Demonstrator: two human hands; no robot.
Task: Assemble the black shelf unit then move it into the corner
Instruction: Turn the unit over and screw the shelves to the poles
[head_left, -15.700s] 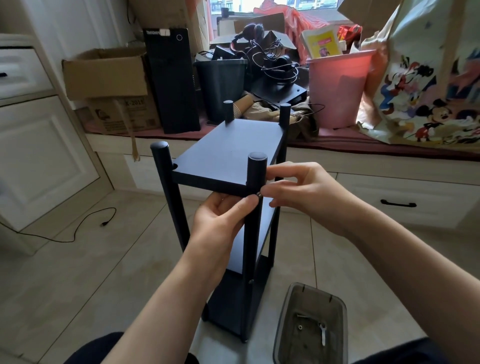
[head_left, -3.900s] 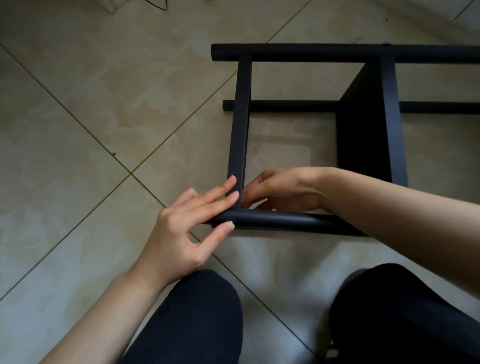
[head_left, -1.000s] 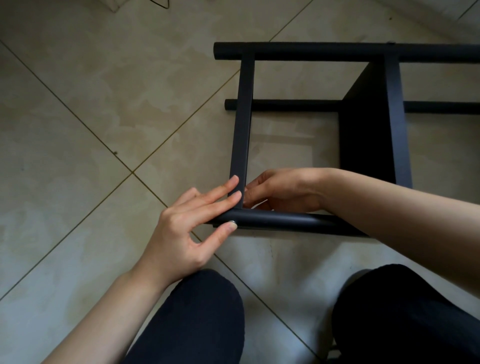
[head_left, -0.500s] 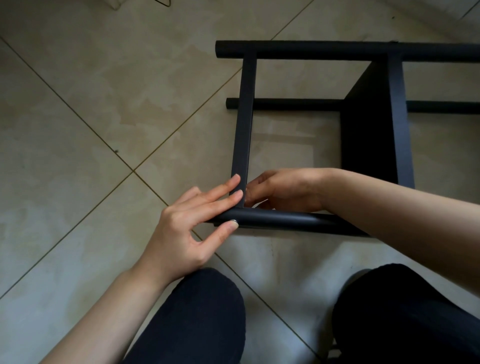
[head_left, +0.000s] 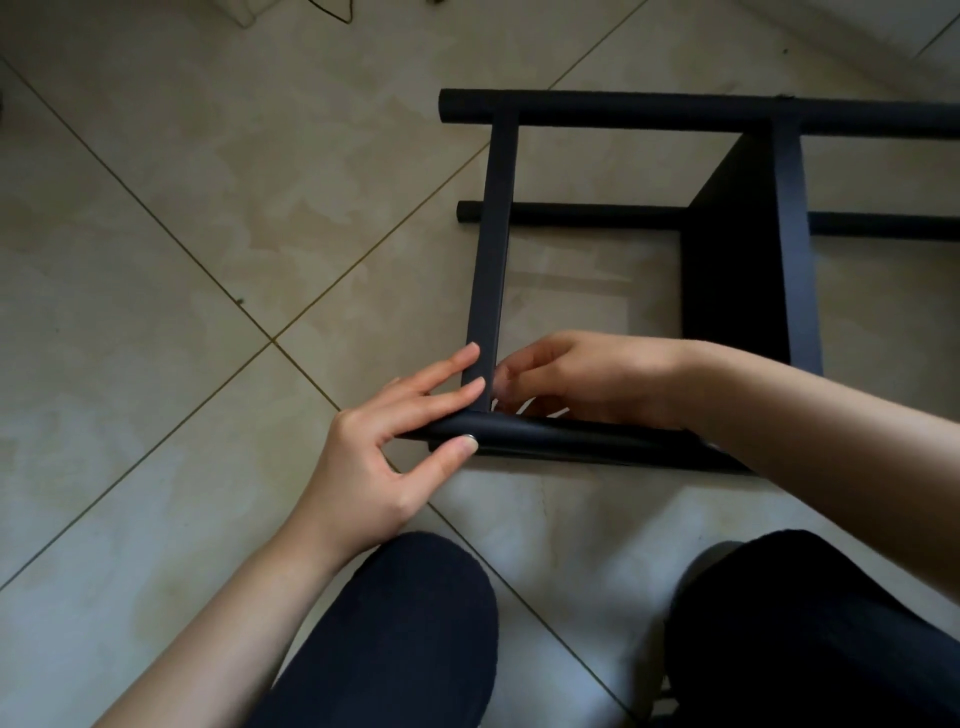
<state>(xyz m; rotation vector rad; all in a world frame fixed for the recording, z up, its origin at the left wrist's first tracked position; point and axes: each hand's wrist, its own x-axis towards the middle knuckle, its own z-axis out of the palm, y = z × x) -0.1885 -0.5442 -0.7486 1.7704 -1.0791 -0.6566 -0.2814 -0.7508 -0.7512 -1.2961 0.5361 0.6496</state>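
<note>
The black shelf unit (head_left: 748, 270) lies on its side on the tiled floor, its poles running left to right. My left hand (head_left: 395, 447) pinches the end of the near pole (head_left: 561, 436). Its straight fingers lie over the pole against the end shelf board (head_left: 491, 249), and its thumb presses beside a small silver screw head (head_left: 468, 437). My right hand (head_left: 587, 379) reaches inside the frame at the same joint, fingers curled. A thin pale thing (head_left: 524, 405), blurred, shows under those fingers; I cannot make out what it is.
My knees in dark trousers (head_left: 405, 634) are at the bottom, close to the near pole. Beige floor tiles (head_left: 182, 260) with diagonal grout lines spread to the left. A thin cable (head_left: 332, 10) lies at the top edge.
Both hands stay at the same joint. A pale blurred streak now shows under my right fingers, which have shifted slightly. The shelf unit has not moved.
</note>
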